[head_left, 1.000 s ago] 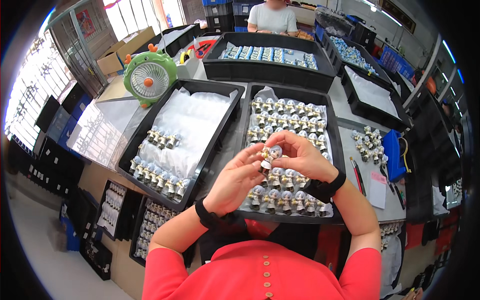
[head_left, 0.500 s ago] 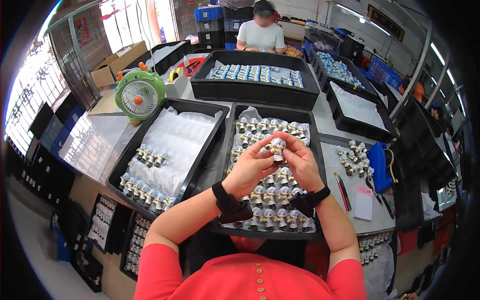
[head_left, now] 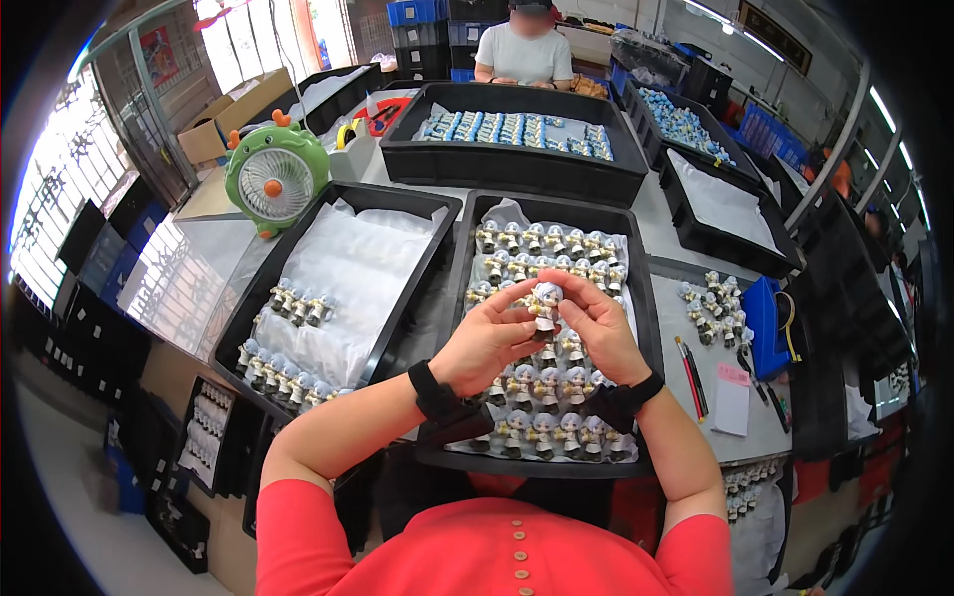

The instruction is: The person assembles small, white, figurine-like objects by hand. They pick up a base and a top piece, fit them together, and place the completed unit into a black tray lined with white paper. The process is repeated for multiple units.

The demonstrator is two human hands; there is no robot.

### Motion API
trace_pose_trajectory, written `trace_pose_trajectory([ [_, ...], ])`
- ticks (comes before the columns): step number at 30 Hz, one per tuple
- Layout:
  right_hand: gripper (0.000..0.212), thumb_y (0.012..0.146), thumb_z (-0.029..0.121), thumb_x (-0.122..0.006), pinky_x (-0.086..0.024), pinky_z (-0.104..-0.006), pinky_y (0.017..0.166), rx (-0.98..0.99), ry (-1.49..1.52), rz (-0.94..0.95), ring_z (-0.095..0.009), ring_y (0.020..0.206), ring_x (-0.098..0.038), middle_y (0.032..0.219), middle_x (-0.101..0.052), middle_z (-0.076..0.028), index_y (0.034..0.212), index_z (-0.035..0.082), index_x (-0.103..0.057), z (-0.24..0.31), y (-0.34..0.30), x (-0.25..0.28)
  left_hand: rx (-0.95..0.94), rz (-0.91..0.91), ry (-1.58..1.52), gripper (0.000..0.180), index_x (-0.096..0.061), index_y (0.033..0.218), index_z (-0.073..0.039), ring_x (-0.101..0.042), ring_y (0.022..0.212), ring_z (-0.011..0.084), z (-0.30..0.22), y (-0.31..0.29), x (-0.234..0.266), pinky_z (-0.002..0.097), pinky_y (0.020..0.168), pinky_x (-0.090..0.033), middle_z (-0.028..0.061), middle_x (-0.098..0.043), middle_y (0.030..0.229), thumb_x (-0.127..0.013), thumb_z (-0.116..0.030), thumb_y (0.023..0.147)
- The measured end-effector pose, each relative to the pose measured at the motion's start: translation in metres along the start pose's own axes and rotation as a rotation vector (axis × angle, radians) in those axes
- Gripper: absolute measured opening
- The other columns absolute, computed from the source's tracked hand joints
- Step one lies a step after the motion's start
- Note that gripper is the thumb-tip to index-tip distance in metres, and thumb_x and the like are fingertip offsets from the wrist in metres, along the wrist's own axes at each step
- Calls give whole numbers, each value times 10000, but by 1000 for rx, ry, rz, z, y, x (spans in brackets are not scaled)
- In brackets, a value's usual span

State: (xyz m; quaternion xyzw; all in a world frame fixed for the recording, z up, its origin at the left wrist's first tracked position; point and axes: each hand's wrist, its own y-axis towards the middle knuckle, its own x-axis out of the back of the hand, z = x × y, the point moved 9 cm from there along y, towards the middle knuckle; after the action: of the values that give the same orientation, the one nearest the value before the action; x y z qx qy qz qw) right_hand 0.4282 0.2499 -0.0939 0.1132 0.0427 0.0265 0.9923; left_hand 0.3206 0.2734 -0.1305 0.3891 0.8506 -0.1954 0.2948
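Note:
Between my two hands is a small figurine (head_left: 545, 306) with pale hair, a white and gold outfit and a dark base. My left hand (head_left: 494, 333) grips it from the left, and my right hand (head_left: 599, 320) pinches its right side with fingers curved over the top. Both hands are above a black tray (head_left: 648, 397) lined with white sheeting, where rows of matching figurines (head_left: 542, 389) stand. My hands hide part of the middle rows. To the left, a second black tray (head_left: 393, 316) has a shorter group of the same figurines (head_left: 283, 375) on its white lining.
A green fan (head_left: 274, 179) stands at the left behind the trays. Farther back, a big black tray (head_left: 517, 177) bears blue-and-white pieces, and a person (head_left: 524, 55) sits beyond. On the right are loose figurines (head_left: 714, 308), a blue bin (head_left: 768, 328), pens (head_left: 690, 372) and a paper pad (head_left: 732, 402).
My hands and the figurine have shifted slightly toward me, still over the tray. The whole view has also moved a little. The figurine remains held by both hands.

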Motion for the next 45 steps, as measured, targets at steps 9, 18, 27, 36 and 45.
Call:
trace_pose_trajectory([
  [9,777,735,40,-738,-421,-293,943,54,-240,46,-170,1177,-490,1394,-397,-72,1395,60,-328,2,-5,-18,-21,54,-77,569,-354,1390,-107,-580,1011,158,-1,4,9,321,890,-503,71,-561,1128,-540,29,870],
  [18,761,718,52,-749,-438,-322,953,167,-358,41,-215,1174,-517,1375,-434,-93,1372,79,-361,11,-6,-23,-51,43,53,560,-355,1393,-107,-587,989,140,-12,-8,4,302,859,-490,73,-589,1098,-562,-16,880],
  [27,770,725,60,-756,-400,-312,958,97,-179,73,-158,1196,-452,1401,-377,-48,1373,100,-342,6,-7,-26,-61,3,99,504,-375,1380,-88,-585,1004,140,-19,-17,-1,304,868,-484,79,-590,1108,-559,-94,911],
  [36,782,712,105,-774,-410,-325,930,103,-182,52,-190,1203,-457,1360,-425,-63,1372,92,-355,7,-10,-25,-51,-30,47,370,-451,1287,-64,-604,970,146,-18,-18,3,308,852,-497,74,-587,1088,-534,-132,932],
  [45,837,618,42,-790,-438,-359,907,461,-795,-78,-269,1102,-502,1244,-506,-121,1344,54,-374,53,-25,-46,37,71,86,416,-456,1270,-31,-599,1040,222,-8,-20,-11,342,859,-502,92,-574,1167,-412,-330,984],
])
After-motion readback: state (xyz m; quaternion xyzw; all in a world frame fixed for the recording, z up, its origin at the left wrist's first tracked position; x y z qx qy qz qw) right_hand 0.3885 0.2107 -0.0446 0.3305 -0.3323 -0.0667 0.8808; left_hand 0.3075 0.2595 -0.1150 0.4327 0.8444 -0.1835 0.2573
